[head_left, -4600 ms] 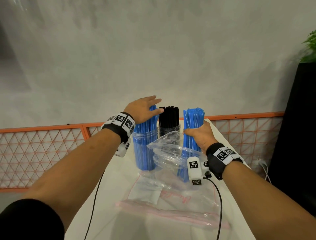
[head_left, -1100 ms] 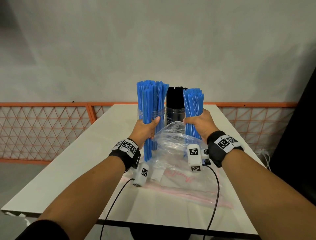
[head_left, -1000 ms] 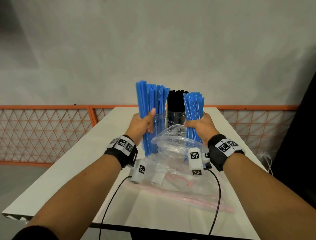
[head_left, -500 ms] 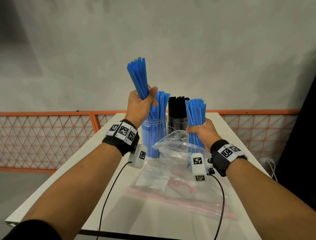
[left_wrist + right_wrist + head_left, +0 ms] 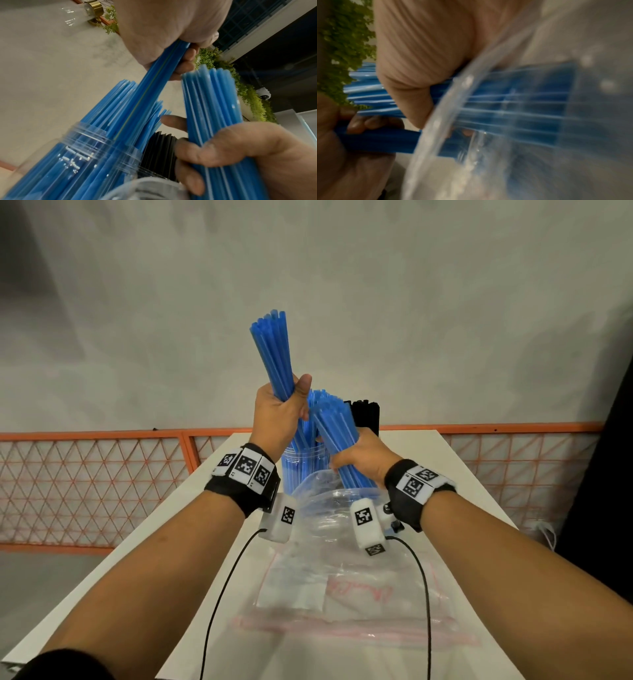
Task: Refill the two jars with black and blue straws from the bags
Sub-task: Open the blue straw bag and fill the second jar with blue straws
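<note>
My left hand (image 5: 287, 409) grips a bundle of blue straws (image 5: 274, 354) raised above the clear jar (image 5: 301, 465); in the left wrist view the blue straws (image 5: 154, 83) run down from my left hand (image 5: 171, 40) into the jar (image 5: 77, 155), which holds more blue straws. My right hand (image 5: 358, 458) grips a second blue bundle (image 5: 334, 422), tilted left over the jar mouth, its lower ends still inside the open clear bag (image 5: 325, 508). Black straws (image 5: 366, 414) stand in a jar behind, mostly hidden by my hands. The right wrist view is blurred: blue straws (image 5: 505, 102) show through the bag (image 5: 471, 148).
A second flat zip bag (image 5: 342, 604) with red writing lies on the white table (image 5: 164, 559) in front of me. Wrist-camera cables trail over the table. An orange mesh fence (image 5: 102, 474) runs behind the table, and a dark panel (image 5: 603, 474) stands at the right.
My left hand has lifted its blue bundle from beside the jar to above it. My right hand has tilted its bundle left towards the jar mouth.
</note>
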`<action>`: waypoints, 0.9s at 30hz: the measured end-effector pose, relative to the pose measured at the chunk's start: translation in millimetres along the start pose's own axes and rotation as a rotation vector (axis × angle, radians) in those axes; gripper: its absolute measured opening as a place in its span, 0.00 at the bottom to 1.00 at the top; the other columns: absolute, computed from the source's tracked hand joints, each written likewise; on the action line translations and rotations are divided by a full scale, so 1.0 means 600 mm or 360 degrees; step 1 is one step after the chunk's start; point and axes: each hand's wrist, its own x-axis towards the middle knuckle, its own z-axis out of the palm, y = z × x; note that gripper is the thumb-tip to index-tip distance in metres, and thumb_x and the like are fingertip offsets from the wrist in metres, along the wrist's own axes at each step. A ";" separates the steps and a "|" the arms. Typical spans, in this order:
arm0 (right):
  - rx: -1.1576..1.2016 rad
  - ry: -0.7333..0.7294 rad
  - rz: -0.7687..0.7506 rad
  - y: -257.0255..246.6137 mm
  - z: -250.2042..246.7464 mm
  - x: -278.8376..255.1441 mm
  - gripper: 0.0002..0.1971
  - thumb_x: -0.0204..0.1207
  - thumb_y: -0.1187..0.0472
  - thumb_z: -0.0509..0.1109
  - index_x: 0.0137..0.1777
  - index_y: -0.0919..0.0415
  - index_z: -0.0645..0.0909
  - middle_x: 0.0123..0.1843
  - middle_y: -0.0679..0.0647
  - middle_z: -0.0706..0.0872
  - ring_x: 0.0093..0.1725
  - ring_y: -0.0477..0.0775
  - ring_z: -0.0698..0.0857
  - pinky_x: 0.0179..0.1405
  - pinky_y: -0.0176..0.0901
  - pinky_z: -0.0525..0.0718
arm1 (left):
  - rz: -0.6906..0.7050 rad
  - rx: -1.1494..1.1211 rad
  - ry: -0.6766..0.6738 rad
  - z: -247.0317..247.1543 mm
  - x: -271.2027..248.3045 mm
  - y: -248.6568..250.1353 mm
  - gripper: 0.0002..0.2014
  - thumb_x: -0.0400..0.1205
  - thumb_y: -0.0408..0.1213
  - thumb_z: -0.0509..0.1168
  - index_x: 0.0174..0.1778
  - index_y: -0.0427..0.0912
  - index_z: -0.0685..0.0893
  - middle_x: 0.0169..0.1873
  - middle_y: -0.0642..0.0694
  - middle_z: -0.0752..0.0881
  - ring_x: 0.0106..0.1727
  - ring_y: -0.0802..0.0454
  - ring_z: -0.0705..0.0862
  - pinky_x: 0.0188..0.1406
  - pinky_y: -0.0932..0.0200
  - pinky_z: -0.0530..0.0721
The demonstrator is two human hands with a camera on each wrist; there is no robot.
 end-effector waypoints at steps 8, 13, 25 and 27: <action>-0.0189 -0.0186 0.0244 0.008 0.027 0.035 0.16 0.61 0.74 0.76 0.49 0.67 0.79 0.42 0.60 0.82 0.44 0.59 0.83 0.44 0.48 0.85 | -0.0091 -0.0082 0.0114 -0.011 0.020 0.001 0.14 0.86 0.42 0.65 0.37 0.43 0.73 0.20 0.47 0.71 0.23 0.51 0.74 0.36 0.51 0.83; -0.0007 -0.0151 0.0246 0.020 0.033 0.045 0.21 0.63 0.78 0.73 0.58 0.73 0.81 0.47 0.63 0.83 0.49 0.62 0.84 0.50 0.55 0.87 | -0.0068 -0.0091 0.0159 -0.011 0.037 0.005 0.14 0.86 0.43 0.65 0.38 0.41 0.73 0.20 0.47 0.72 0.23 0.51 0.75 0.37 0.55 0.85; 0.0186 -0.0138 0.0224 0.030 0.039 0.047 0.22 0.64 0.80 0.71 0.60 0.72 0.81 0.46 0.64 0.83 0.44 0.59 0.84 0.39 0.48 0.87 | -0.0039 0.0241 0.0146 -0.007 0.035 -0.062 0.16 0.83 0.48 0.69 0.36 0.42 0.78 0.27 0.46 0.79 0.29 0.52 0.79 0.39 0.50 0.84; 0.0172 -0.0113 0.0202 0.032 0.040 0.047 0.20 0.64 0.80 0.71 0.58 0.70 0.82 0.44 0.62 0.83 0.42 0.57 0.84 0.39 0.46 0.86 | 0.0028 0.0524 0.0158 -0.004 0.041 -0.071 0.18 0.80 0.57 0.69 0.42 0.45 0.79 0.38 0.44 0.81 0.40 0.48 0.83 0.44 0.47 0.84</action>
